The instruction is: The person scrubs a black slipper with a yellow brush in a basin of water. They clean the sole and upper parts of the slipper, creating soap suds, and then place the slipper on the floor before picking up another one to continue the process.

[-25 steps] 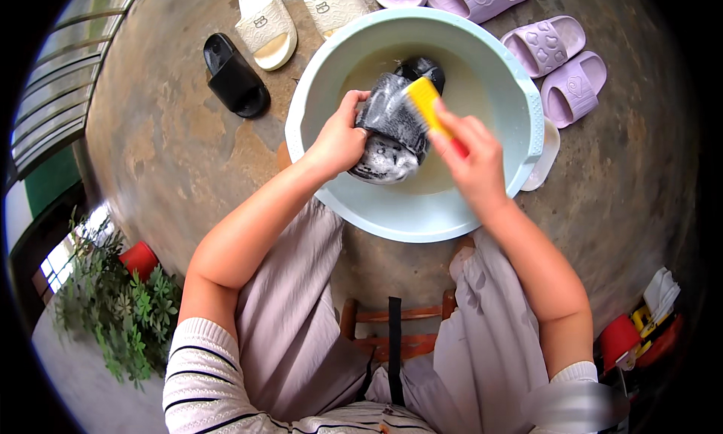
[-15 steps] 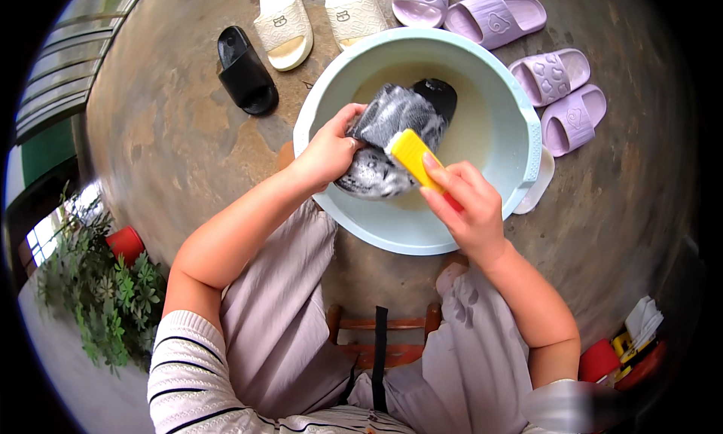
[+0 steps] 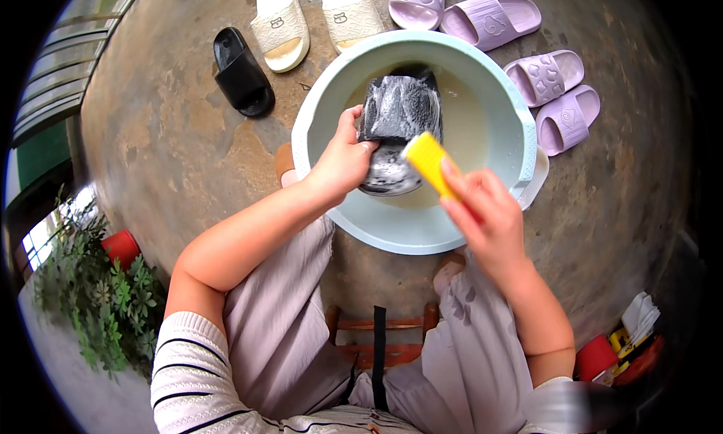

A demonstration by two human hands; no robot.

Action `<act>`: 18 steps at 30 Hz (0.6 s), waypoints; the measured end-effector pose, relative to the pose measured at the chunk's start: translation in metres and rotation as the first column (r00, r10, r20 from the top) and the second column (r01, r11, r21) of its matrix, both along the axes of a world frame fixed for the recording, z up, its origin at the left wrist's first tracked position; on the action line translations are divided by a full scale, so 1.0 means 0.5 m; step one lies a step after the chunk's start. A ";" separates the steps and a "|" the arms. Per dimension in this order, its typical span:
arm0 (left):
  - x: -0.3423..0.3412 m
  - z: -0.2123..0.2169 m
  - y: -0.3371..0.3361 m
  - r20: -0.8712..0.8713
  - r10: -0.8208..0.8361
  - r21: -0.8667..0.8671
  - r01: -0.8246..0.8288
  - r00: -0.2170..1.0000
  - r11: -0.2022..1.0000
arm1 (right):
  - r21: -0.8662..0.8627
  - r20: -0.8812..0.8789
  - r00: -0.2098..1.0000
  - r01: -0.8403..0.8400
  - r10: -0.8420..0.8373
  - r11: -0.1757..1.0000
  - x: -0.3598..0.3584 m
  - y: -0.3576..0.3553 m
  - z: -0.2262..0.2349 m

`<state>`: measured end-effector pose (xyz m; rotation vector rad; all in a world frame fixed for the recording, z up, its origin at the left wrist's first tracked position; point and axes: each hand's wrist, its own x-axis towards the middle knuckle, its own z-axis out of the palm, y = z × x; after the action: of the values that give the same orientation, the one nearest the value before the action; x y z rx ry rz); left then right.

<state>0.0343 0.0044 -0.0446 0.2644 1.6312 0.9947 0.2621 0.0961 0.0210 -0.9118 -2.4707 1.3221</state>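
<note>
A black slide sandal (image 3: 403, 110), streaked with white suds on its strap and footbed, is held above a pale blue basin (image 3: 407, 242). My left hand (image 3: 343, 159) grips the sandal by its left edge, thumb near the strap opening. In my right hand (image 3: 489, 215) is a yellow scrubbing brush (image 3: 429, 163), its fingers wrapped round the handle. The brush head is tilted beside the lower right of the strap; whether its bristles touch the sandal is hard to tell. Cloudy, brownish water (image 3: 471, 125) lies in the basin below.
Beyond the basin stand a black slide (image 3: 245, 76), a cream pair (image 3: 280, 27) and several lilac slides (image 3: 489, 23). A potted plant (image 3: 105, 306) is at left; a red container (image 3: 595, 359) sits at lower right. A wooden stool (image 3: 380, 325) shows between my knees.
The sandal has turned more upright, its strap now facing me. My right hand and the brush have shifted right, off the strap's middle.
</note>
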 end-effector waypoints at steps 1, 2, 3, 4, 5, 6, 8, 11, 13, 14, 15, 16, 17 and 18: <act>0.013 0.011 0.010 0.023 0.005 -0.012 -0.005 1.000 1.000 | -0.060 0.084 0.996 -0.024 0.029 0.998 0.000 -0.003 0.034; 0.020 0.030 0.014 0.034 0.017 -0.030 -0.016 0.999 0.999 | -0.127 0.152 0.986 -0.049 0.068 0.991 -0.005 -0.007 0.066; 0.028 0.038 0.017 0.061 0.022 -0.039 -0.019 0.998 0.999 | -0.187 0.235 0.966 -0.060 0.104 0.981 -0.006 -0.006 0.089; 0.032 0.016 0.008 0.048 -0.019 -0.006 0.019 0.999 1.000 | -0.232 0.281 0.950 -0.070 0.136 0.970 -0.002 -0.003 0.096; 0.035 0.015 0.009 0.072 -0.011 -0.008 0.011 0.997 1.000 | -0.141 0.271 0.957 -0.065 0.102 0.988 0.002 -0.002 0.100; 0.039 0.014 0.011 0.096 -0.002 -0.010 0.003 0.995 1.000 | -0.048 0.256 0.964 -0.060 0.070 0.997 0.004 -0.002 0.104; 0.040 0.010 0.011 0.178 0.021 0.015 -0.024 0.984 1.000 | 0.051 0.219 0.975 -0.049 0.037 0.998 0.011 0.003 0.108; 0.029 0.064 0.046 0.155 -0.149 -0.116 0.168 0.977 0.979 | 0.089 0.188 0.982 -0.049 0.031 0.995 0.027 0.018 0.124; 0.027 0.037 0.041 0.243 -0.076 -0.070 0.095 0.967 0.993 | 0.125 0.183 0.982 -0.079 0.055 0.989 0.022 0.014 0.144; 0.028 0.032 0.042 0.287 -0.058 -0.061 0.079 0.956 0.995 | 0.085 0.220 0.974 -0.070 0.049 0.994 0.014 0.015 0.162; 0.028 0.027 0.042 0.330 -0.040 -0.052 0.061 0.943 0.997 | 0.077 0.206 0.976 -0.091 0.073 0.993 0.016 0.020 0.162; 0.026 0.021 0.037 0.393 -0.025 -0.038 0.043 0.919 0.998 | 0.068 0.190 0.977 -0.113 0.098 0.991 0.017 0.028 0.160; 0.031 0.022 0.036 0.408 0.011 -0.079 0.023 0.913 0.997 | 0.060 0.173 0.978 -0.133 0.121 0.989 0.016 0.034 0.157; 0.039 0.026 0.032 0.420 0.048 -0.121 0.003 0.906 0.993 | 0.115 0.141 0.979 -0.161 0.145 0.980 0.013 0.036 0.151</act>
<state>0.0539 0.0203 -0.0315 -0.0530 1.2899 0.8936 0.2688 0.1142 0.0966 -0.8181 -2.7404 1.1668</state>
